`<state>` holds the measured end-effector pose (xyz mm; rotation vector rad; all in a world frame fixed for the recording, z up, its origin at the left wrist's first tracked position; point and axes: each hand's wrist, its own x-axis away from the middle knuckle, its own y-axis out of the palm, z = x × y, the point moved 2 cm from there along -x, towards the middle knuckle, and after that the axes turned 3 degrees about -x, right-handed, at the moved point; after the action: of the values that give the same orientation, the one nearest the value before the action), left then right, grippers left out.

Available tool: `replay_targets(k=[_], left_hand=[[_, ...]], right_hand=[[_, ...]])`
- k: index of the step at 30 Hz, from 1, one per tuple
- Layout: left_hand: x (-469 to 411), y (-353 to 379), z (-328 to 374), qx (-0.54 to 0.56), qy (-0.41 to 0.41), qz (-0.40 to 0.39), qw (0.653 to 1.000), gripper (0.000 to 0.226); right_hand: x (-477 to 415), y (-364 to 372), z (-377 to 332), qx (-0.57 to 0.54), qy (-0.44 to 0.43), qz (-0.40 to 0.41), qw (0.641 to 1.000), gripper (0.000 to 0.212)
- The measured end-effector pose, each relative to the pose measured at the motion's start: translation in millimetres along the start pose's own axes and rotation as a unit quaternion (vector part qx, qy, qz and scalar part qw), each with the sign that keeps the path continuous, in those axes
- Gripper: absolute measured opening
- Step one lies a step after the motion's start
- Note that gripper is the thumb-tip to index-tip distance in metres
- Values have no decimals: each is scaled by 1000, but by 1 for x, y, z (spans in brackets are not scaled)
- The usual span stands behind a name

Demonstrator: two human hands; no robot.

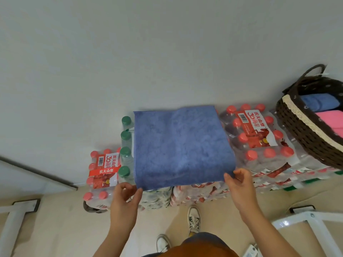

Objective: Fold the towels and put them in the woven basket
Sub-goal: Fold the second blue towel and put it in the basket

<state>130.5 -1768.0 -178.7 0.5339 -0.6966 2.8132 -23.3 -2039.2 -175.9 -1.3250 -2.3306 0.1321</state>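
The woven basket (304, 134) ran off the right edge, and its rim hid the lower parts of the folded blue towel (315, 103) and pink towel (330, 119) inside. The spread blue towel (181, 143) covered the bottles beneath it. Whether the left hand (126, 193) and right hand (239, 180) pinched its near corners could not be told. The small print on the pack label (248, 127) was unreadable.

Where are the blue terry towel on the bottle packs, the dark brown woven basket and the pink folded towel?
Blue terry towel (182, 145): head view, middle of top face.
Dark brown woven basket (300, 133): head view, near woven wall.
Pink folded towel (331, 120): head view, upper fold.
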Motion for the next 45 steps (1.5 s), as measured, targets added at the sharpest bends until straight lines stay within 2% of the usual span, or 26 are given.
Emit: replay_targets(k=[3, 8, 12, 14, 17, 21, 23, 25, 27, 30, 33, 35, 38, 40, 42, 45], left_hand=[[-2, 4, 2, 45, -26, -11, 999, 20], [1, 7, 6, 52, -37, -55, 996, 19], [0, 3, 6, 77, -41, -93, 992, 26], [2, -1, 9, 85, -35, -102, 991, 26], [6, -9, 13, 81, -10, -115, 990, 28], [8, -24, 20, 114, 13, -169, 979, 26], [6, -33, 24, 154, 3, -195, 969, 36], [2, -38, 27, 185, -8, -211, 960, 59], [-2, -40, 31, 204, -17, -227, 952, 63], [-4, -45, 35, 235, -38, -274, 932, 48], [-4, -50, 39, 184, -11, -316, 931, 57], [-7, -50, 40, 113, 31, -280, 953, 62], [-4, -44, 44, 38, 82, -193, 977, 47], [-1, -40, 47, -1, 92, -181, 979, 39], [-2, -40, 45, -51, 96, -204, 973, 27], [-6, -47, 45, -106, 102, -219, 964, 4]], right_hand=[[-3, 2, 2, -18, 12, 12, 1000, 17], [-6, -3, 6, -65, 40, 0, 997, 20], [-4, -15, 2, -104, 55, -40, 992, 23], [-3, -24, -1, -76, 49, -71, 993, 23], [-5, -37, -10, 23, 17, -101, 994, 20], [-9, -49, -26, 118, -23, -169, 978, 16], [-11, -54, -32, 94, -18, -192, 977, 12], [-11, -58, -38, 49, 2, -213, 976, 9], [-11, -63, -44, 36, 25, -255, 966, 18], [-9, -64, -49, 105, 40, -347, 931, 43], [-10, -64, -52, 219, -42, -323, 920, 39], [-16, -65, -54, 284, -127, -277, 909, 29], [-26, -69, -60, 311, -193, -256, 895, 22], [-31, -71, -64, 305, -200, -259, 894, 18], [-36, -75, -66, 293, -171, -279, 898, 15], [-47, -80, -72, 321, -125, -340, 875, 11]])
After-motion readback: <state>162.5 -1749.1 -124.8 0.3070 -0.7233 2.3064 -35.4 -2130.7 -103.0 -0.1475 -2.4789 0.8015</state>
